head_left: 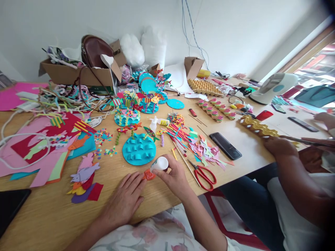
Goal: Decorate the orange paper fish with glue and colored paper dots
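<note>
My right hand [174, 176] is wrapped round a white glue bottle [160, 164], tipped downward over a small orange paper piece [149, 174] on the table. Flat on the tabletop lies my left hand [125, 197], fingers stretched out, its fingertips at the left edge of the orange piece. Just beyond, a round blue disc [139, 149] carries curled blue paper strips, with paper fish on stems at its far side. The bottle's nozzle is hidden from view.
Red-handled scissors [205, 177] and a black phone [225, 145] lie to the right, near paper scraps [206, 150]. Cut paper fish [85, 173] and coloured sheets [59, 164] are left. At far right, a person's hand [280, 146] holds an egg-carton strip [258, 127].
</note>
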`<state>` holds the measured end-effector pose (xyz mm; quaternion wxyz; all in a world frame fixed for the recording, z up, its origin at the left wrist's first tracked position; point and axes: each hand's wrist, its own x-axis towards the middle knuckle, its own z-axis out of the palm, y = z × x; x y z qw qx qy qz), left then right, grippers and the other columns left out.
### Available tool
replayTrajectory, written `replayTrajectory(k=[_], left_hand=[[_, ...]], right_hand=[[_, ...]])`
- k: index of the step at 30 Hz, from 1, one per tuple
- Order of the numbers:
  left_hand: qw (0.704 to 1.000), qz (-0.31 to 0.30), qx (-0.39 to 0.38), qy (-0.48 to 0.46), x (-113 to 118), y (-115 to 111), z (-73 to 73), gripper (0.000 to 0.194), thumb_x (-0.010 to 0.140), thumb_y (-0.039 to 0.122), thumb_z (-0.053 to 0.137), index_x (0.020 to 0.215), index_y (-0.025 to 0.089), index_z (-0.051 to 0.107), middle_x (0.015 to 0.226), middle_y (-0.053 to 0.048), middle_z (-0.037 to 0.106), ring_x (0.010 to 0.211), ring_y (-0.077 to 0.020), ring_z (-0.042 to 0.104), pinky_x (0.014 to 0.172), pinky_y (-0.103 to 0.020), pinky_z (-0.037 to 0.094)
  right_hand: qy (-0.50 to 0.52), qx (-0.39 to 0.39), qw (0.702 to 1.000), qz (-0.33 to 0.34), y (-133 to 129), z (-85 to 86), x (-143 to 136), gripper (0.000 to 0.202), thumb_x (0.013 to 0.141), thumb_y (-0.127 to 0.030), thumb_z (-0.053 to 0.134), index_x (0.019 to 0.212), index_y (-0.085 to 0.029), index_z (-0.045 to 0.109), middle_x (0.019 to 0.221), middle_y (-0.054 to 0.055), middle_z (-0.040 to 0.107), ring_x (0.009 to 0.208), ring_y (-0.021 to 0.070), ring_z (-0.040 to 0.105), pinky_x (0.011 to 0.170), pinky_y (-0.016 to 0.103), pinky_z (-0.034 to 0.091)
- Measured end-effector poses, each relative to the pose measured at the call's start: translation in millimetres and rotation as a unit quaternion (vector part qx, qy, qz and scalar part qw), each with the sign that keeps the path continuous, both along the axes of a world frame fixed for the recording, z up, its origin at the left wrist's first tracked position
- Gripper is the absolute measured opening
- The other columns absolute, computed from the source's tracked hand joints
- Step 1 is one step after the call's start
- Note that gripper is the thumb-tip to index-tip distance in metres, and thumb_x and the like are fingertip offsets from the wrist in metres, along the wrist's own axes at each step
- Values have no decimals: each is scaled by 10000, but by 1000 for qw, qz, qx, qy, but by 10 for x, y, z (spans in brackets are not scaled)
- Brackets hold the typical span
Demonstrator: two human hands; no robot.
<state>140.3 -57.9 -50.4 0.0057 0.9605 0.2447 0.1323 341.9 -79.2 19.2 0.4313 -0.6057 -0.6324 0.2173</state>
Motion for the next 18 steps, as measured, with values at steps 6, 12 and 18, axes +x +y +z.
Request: replayTrajectory(k=[6, 12, 18], left_hand=[[1000, 3, -19, 4, 36, 7, 71, 455, 798, 144, 487, 1249, 183, 441, 1300, -65, 477, 1197, -229, 388, 1005, -420, 334], [999, 20, -39, 9, 82, 11, 126, 426, 825, 255, 524, 1246, 257, 455, 1245, -59, 508, 1160, -233, 412, 984, -434, 339], [998, 28, -45, 14, 129, -14, 189, 441, 819, 351, 532, 1251, 316, 455, 1224, -65, 503, 1140, -247, 407, 971, -443, 332]], right_hand=[[-14, -11, 1000, -13, 1, 5, 37, 201, 757, -373, 609, 739, -186, 538, 659, -11, 523, 585, 122, 459, 524, 226, 353], [-13, 4, 1000, -1, 21, 2, 23, 215, 752, -388, 618, 749, -190, 533, 660, -19, 519, 584, 117, 467, 520, 219, 363], [-11, -7, 1000, -24, -2, -10, 54, 221, 734, -368, 644, 706, -191, 515, 642, -27, 495, 574, 114, 450, 508, 217, 349]])
